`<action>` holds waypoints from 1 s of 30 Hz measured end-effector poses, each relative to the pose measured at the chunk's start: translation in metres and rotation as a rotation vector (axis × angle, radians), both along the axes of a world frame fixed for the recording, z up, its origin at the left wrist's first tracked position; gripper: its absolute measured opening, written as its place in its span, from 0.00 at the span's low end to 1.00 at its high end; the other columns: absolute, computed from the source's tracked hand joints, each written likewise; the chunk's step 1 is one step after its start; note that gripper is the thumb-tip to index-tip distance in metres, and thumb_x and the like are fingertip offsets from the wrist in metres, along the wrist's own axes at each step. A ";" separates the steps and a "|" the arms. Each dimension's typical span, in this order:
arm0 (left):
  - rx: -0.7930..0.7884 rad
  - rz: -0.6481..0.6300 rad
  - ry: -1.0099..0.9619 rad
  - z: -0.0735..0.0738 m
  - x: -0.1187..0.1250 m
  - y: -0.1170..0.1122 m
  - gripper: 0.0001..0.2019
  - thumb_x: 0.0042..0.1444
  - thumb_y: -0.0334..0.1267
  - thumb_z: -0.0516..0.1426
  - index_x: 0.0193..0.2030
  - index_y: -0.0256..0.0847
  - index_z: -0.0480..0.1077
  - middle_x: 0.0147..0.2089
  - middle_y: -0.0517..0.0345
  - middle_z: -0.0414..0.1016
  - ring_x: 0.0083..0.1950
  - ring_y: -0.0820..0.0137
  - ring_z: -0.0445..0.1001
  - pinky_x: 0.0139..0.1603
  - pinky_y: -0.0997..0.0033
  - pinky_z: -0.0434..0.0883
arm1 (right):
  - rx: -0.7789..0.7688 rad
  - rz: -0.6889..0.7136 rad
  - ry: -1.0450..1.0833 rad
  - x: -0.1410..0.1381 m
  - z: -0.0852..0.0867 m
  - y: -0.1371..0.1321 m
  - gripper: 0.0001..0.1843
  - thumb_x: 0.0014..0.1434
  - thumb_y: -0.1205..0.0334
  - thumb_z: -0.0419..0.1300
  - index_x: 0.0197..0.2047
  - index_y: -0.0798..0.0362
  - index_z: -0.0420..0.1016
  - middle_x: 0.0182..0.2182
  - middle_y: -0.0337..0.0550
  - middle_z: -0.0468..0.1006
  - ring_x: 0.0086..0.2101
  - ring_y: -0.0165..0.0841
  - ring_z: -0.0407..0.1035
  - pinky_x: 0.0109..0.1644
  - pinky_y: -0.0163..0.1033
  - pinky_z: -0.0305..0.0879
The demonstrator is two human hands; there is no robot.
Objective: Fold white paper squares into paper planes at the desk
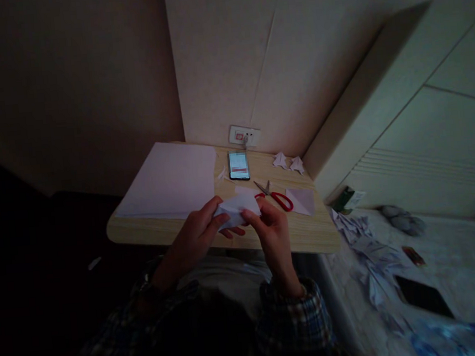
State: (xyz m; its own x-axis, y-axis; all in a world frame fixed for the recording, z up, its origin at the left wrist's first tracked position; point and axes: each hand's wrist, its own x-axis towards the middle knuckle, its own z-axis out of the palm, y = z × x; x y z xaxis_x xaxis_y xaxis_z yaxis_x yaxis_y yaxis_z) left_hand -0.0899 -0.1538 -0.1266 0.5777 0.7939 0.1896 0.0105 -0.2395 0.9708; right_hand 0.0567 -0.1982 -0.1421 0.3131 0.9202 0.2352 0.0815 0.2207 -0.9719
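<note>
Both of my hands hold a folded piece of white paper (237, 208) just above the near edge of a small wooden table (176, 232). My left hand (198, 234) grips its left side with the fingers curled under it. My right hand (272, 227) pinches its right side between thumb and fingers. Red-handled scissors (275, 195) lie on the table just beyond my right hand.
A stack of white sheets (170, 179) covers the table's left half. A lit phone (238, 165) lies at the back by a wall socket (244, 136). Folded paper shapes (288, 162) and a paper square (301, 200) lie right. Crumpled paper (363, 244) and a dark phone (425, 296) lie on the bed.
</note>
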 end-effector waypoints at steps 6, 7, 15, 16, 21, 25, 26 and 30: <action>-0.001 0.003 0.043 0.002 0.002 -0.003 0.07 0.60 0.41 0.50 0.34 0.42 0.59 0.27 0.57 0.79 0.30 0.66 0.80 0.28 0.74 0.74 | -0.021 0.047 0.019 -0.001 0.000 0.001 0.09 0.48 0.59 0.66 0.30 0.52 0.71 0.27 0.34 0.68 0.30 0.30 0.63 0.35 0.36 0.61; 0.001 0.002 0.047 0.002 0.002 -0.003 0.07 0.60 0.41 0.50 0.34 0.42 0.58 0.27 0.58 0.79 0.29 0.66 0.80 0.28 0.74 0.74 | -0.003 0.030 0.010 -0.001 0.001 0.001 0.08 0.48 0.60 0.66 0.29 0.52 0.71 0.27 0.34 0.68 0.31 0.30 0.63 0.35 0.35 0.61; 0.007 -0.009 0.091 0.001 0.001 -0.003 0.07 0.59 0.42 0.50 0.35 0.42 0.59 0.24 0.60 0.76 0.27 0.67 0.78 0.29 0.73 0.71 | 0.090 -0.024 -0.106 0.000 0.006 -0.001 0.04 0.51 0.62 0.65 0.31 0.52 0.75 0.33 0.39 0.70 0.36 0.32 0.65 0.40 0.38 0.63; 0.025 0.008 0.109 0.001 0.001 -0.003 0.07 0.59 0.42 0.50 0.34 0.42 0.60 0.23 0.61 0.75 0.28 0.68 0.77 0.29 0.74 0.70 | 0.081 -0.017 -0.102 0.000 0.006 -0.001 0.04 0.52 0.61 0.64 0.31 0.52 0.75 0.32 0.38 0.70 0.35 0.32 0.65 0.39 0.38 0.63; 0.168 0.183 0.184 0.001 0.000 -0.005 0.09 0.60 0.44 0.50 0.33 0.42 0.62 0.22 0.67 0.68 0.23 0.73 0.66 0.24 0.77 0.60 | 0.055 -0.019 -0.095 0.000 0.005 -0.003 0.05 0.52 0.61 0.64 0.29 0.52 0.73 0.28 0.36 0.69 0.32 0.31 0.64 0.37 0.37 0.62; 0.182 0.227 0.165 0.000 0.000 -0.006 0.11 0.60 0.43 0.49 0.29 0.42 0.60 0.19 0.69 0.62 0.21 0.75 0.62 0.23 0.77 0.57 | 0.026 -0.014 -0.098 -0.001 0.004 -0.003 0.07 0.52 0.58 0.64 0.29 0.52 0.73 0.28 0.37 0.70 0.31 0.32 0.64 0.35 0.37 0.64; 0.188 0.222 0.167 0.000 0.000 -0.006 0.11 0.60 0.43 0.49 0.28 0.42 0.59 0.19 0.69 0.61 0.21 0.75 0.61 0.23 0.77 0.56 | 0.005 -0.006 -0.077 -0.002 0.004 -0.003 0.08 0.51 0.58 0.65 0.29 0.52 0.73 0.27 0.37 0.71 0.30 0.32 0.64 0.34 0.37 0.64; 0.218 0.199 0.188 0.001 0.002 -0.009 0.12 0.60 0.43 0.49 0.27 0.42 0.58 0.20 0.68 0.62 0.22 0.75 0.62 0.24 0.76 0.57 | -0.089 0.012 0.052 -0.006 0.003 -0.002 0.10 0.48 0.56 0.66 0.30 0.52 0.73 0.25 0.38 0.72 0.27 0.31 0.65 0.28 0.36 0.66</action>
State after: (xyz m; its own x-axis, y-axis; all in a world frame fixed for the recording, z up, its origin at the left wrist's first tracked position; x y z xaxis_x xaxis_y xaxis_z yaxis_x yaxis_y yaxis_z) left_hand -0.0883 -0.1623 -0.1253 0.4569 0.8468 0.2725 0.2513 -0.4167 0.8736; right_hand 0.0512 -0.2005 -0.1395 0.3116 0.9404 0.1363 0.0280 0.1343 -0.9905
